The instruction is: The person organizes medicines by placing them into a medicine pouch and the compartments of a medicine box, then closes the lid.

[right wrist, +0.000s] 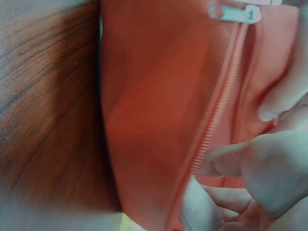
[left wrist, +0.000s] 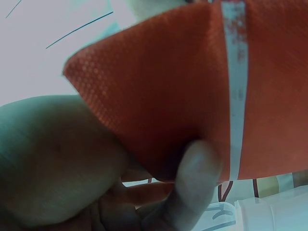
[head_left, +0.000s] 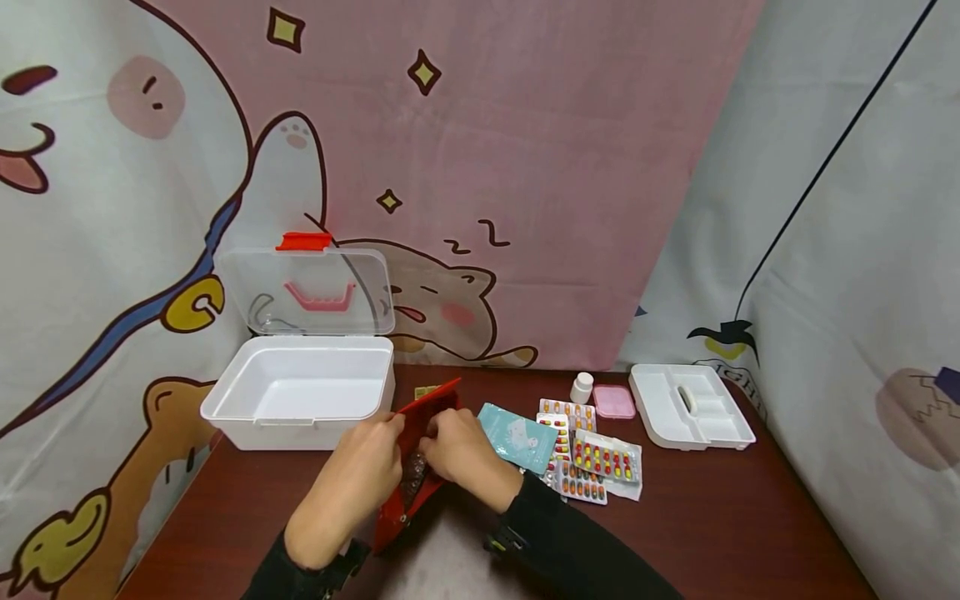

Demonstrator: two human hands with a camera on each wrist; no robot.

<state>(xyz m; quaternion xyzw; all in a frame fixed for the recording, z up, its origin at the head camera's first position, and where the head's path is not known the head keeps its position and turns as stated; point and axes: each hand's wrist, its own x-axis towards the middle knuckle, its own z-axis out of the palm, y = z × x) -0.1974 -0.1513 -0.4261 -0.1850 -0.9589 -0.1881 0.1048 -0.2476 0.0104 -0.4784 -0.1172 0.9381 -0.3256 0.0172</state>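
Note:
A red zip pouch stands tilted between both hands with its mouth open. My left hand grips its left side near the top, the thumb against the red fabric beside a pale strip. At the opening, my right hand has its curled fingers at the zipped edge, pinching it. The zipper runs undone past these fingers, below a metal pull. Something dark and shiny shows inside the pouch. Close to the right hand lies a light-blue packet.
Several capsule blister packs overlap right of the packet. Behind them are a white bottle and a pink case. A white divided tray sits far right. At left stands a white box with its clear lid raised.

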